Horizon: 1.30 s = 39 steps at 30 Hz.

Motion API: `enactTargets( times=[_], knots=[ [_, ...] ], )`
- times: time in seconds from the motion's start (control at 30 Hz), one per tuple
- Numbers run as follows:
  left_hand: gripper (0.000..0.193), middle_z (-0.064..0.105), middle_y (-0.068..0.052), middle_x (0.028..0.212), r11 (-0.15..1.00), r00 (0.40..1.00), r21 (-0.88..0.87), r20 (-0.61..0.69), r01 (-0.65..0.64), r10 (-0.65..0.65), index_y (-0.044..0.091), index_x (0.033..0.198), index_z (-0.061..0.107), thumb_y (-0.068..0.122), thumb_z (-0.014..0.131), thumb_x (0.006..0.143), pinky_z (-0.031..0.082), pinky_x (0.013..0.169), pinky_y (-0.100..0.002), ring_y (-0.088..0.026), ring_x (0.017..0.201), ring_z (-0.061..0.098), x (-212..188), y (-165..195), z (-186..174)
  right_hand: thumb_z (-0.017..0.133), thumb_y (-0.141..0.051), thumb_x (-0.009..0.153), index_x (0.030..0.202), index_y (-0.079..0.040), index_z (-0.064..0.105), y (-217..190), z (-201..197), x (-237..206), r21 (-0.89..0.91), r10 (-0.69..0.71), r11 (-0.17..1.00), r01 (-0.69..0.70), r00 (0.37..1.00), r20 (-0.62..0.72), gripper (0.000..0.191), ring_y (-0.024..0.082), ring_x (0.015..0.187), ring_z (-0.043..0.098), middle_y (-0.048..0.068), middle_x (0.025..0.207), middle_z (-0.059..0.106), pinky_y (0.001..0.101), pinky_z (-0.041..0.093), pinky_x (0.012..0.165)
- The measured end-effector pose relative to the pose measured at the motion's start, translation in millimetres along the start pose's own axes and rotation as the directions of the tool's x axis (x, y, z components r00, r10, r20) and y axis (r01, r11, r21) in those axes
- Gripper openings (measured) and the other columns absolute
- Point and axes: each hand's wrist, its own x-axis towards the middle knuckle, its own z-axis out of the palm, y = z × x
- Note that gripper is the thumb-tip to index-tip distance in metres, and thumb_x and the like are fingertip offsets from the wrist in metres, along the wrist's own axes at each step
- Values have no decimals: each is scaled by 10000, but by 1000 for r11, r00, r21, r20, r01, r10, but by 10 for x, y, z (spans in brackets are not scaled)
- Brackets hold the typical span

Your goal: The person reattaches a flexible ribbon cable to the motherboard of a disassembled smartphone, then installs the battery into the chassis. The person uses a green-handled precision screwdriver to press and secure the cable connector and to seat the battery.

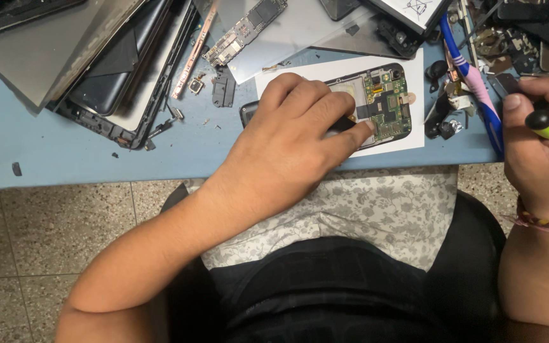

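My left hand (pixel 287 136) lies flat over the opened phone (pixel 376 105), fingers (pixel 351 136) spread loosely and pressing down on it, the fingertips touching the edge of its green circuit board; they grip nothing. The phone sits on a white sheet of paper (pixel 414 136) near the front edge of the blue surface (pixel 65 152). My right hand (pixel 538 146) is off to the right, fingers closed around a screwdriver (pixel 544 124) with a yellow-green and black handle, well apart from the phone.

The surface is crowded. At its back left lies a stripped tablet frame (pixel 128 82) with dark panels stacked beside it. A loose long circuit board (pixel 246 32) rests on a grey sheet behind the paper, and small screws and black fragments are scattered across the bare blue in front of it. Just right of the paper lie a pink and blue toothbrush (pixel 474 86) and a heap of small dark parts (pixel 443 108).

Below the front edge I see my lap, a pale flowered cloth (pixel 382 203) spread over it, a black seat under me, and a speckled stone floor (pixel 46 228).
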Motion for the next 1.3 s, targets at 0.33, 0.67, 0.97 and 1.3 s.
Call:
enactTargets(
  times=[0.33,0.67,0.97,1.3],
  knots=[
    [297,632,-95,1263,1000,1000,19,-7,-11,11,102,1263,752,52,692,977,426,1119,-473,-267,1209,577,14,12,10,579,-44,1137,1305,43,609,14,1,-18,13,20,1000,-20,1000,7,192,160,933,607,119,1123,602,232,479,817],
    [281,630,-125,1280,1000,1000,17,19,-18,18,84,1255,756,74,691,982,411,1133,-482,-282,1237,573,47,12,4,568,-48,1140,1318,41,606,28,8,-13,58,28,998,-28,1000,5,202,158,943,622,120,1136,616,233,492,825],
    [290,629,-131,1299,1000,1000,12,22,-22,22,57,1260,749,44,690,976,409,1129,-474,-278,1231,570,48,25,15,563,-22,1146,1317,47,611,71,30,-63,34,-1,999,1,1000,-12,190,176,996,627,131,1172,613,239,503,890],
    [227,607,-115,1224,989,996,120,-8,-91,93,23,1190,719,54,688,967,444,1133,-493,-264,1198,549,65,44,-5,575,-33,1131,1299,50,623,69,12,-31,22,10,1000,-10,1000,-3,194,168,931,622,129,1131,615,237,491,822]
  ],
)
